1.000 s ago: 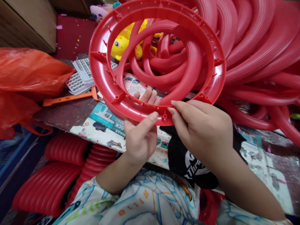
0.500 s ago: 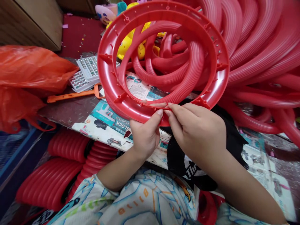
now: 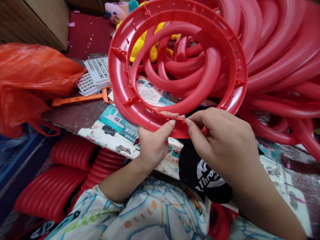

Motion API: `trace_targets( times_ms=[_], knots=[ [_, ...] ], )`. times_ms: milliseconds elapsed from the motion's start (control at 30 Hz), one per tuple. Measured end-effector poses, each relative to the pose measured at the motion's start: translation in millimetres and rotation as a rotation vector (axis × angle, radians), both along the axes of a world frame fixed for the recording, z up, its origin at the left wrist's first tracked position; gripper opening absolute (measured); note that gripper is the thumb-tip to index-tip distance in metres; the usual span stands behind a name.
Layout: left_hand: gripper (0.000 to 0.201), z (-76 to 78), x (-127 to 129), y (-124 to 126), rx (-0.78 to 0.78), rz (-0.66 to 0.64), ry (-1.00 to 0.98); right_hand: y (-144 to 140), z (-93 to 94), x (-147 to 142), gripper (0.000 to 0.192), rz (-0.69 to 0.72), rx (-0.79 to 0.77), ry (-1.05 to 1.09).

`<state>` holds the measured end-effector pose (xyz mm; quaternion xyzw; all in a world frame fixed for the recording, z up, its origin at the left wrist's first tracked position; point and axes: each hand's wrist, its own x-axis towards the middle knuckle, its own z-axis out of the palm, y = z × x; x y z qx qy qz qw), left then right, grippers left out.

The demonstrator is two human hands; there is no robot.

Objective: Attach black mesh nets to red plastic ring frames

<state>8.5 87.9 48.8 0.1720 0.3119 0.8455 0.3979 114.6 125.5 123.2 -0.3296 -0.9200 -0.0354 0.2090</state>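
Grip of both hands (image 3: 190,140) pinches red ring (image 3: 117,71).

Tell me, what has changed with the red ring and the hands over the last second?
The left hand brought its thumb up onto the red ring's near edge, meeting the right hand's fingers; the ring sits slightly further right. Both hands still hold it, and the orange bag is unchanged.

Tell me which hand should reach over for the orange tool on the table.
Probably the left hand: the orange tool lies on its side of the red ring, with no arm to cross. The right hand also pinches the ring's near rim, so it could hold it meanwhile.
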Motion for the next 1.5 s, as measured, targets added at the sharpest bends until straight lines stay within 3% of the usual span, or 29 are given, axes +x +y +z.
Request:
trace_targets(
  times_ms=[300, 533, 733, 900, 1233, 1367, 1500],
  knots=[
    [0.015, -0.7, -3, -2, -0.013, -0.027, 0.014, -6, 1.2, 0, 0.016, -0.124, 0.024, 0.034],
    [0.019, 6.3, -22, -11, -0.015, -0.039, 0.064, 3, 4.9, 8, 0.026, -0.032, 0.027, -0.093],
    [0.029, 7.1, -10, -12, -0.043, -0.018, -0.009, -2, -6.4, -2, 0.03, -0.06, 0.19, -0.066],
    [0.018, 3.1, 3, -3, -0.022, 0.012, -0.004, -6, -11.8, -4, 0.027, -0.056, 0.136, -0.069],
    [0.027, 0.3, 2, 2, 0.043, 0.054, -0.037, -5, -14.4, -6, 0.025, -0.038, 0.126, -0.062],
    [0.033, -1.8, 0, 3, 0.019, 0.108, -0.023, -5, -6.8, -1, 0.024, 0.001, 0.079, -0.049],
    [0.028, -4.5, -3, 1, 0.053, 0.068, 0.109, -2, 4.9, 4, 0.02, 0.048, -0.001, -0.018]
  ],
)
